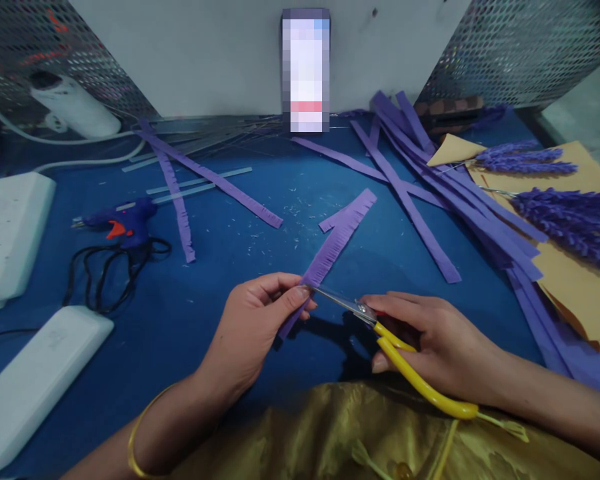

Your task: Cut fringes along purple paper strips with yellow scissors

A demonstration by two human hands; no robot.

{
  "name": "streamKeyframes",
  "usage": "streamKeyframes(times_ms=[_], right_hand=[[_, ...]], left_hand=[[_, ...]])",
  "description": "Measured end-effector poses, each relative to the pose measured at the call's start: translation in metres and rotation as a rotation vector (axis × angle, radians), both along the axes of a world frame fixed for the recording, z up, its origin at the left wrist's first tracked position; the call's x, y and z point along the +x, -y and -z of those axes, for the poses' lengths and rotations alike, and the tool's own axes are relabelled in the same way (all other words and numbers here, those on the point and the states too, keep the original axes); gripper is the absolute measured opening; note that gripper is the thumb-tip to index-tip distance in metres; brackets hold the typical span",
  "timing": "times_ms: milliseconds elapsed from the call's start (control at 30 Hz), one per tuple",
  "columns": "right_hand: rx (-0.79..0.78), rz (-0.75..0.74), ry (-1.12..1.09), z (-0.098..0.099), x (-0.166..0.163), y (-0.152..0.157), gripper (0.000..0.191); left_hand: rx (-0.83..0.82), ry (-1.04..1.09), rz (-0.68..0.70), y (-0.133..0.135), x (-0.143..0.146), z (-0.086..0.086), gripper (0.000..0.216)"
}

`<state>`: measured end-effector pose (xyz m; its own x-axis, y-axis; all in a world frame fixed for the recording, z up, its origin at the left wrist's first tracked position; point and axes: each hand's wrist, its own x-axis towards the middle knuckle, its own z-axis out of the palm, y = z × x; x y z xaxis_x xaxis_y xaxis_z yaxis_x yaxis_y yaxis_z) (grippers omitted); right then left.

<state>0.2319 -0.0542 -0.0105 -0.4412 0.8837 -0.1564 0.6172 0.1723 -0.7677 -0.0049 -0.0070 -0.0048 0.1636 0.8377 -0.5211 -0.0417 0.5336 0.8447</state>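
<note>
Between thumb and fingers, my left hand pinches a purple strip with a row of fine cuts along one edge. The strip is folded over at its far end, and its near end pokes out below my fingers. My right hand grips yellow-handled scissors. Their metal blades reach left to the strip, right by my left thumb; whether the blades are closed there I cannot make out. Two more fringed strips, one a purple strip, lie on the blue table beyond my left hand.
On the left are a blue glue gun with a coiled black cord and two white power strips. A phone leans upright at the back. Uncut purple strips and purple flower sprigs on brown paper lie right.
</note>
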Motion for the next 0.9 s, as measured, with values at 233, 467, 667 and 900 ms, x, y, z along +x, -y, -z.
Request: streamKeyframes(times_ms=[233, 467, 667, 900], right_hand=[[0.016, -0.017, -0.015, -0.0007, 0.0002, 0.0006, 0.039], [0.071, -0.015, -0.022, 0.0001, 0.0000, 0.0005, 0.043], [0.075, -0.026, -0.029, 0.0017, 0.0010, 0.0007, 0.037], [0.026, -0.006, -0.001, 0.0017, -0.0003, 0.0014, 0.036]], left_hand=[[-0.015, 0.014, -0.018, -0.0003, -0.0013, 0.0015, 0.011], [-0.038, 0.024, -0.025, -0.0006, 0.0001, 0.0011, 0.012], [-0.016, 0.002, -0.004, -0.0005, -0.0004, -0.0002, 0.013], [0.001, -0.023, 0.024, 0.0009, 0.0001, -0.0010, 0.013]])
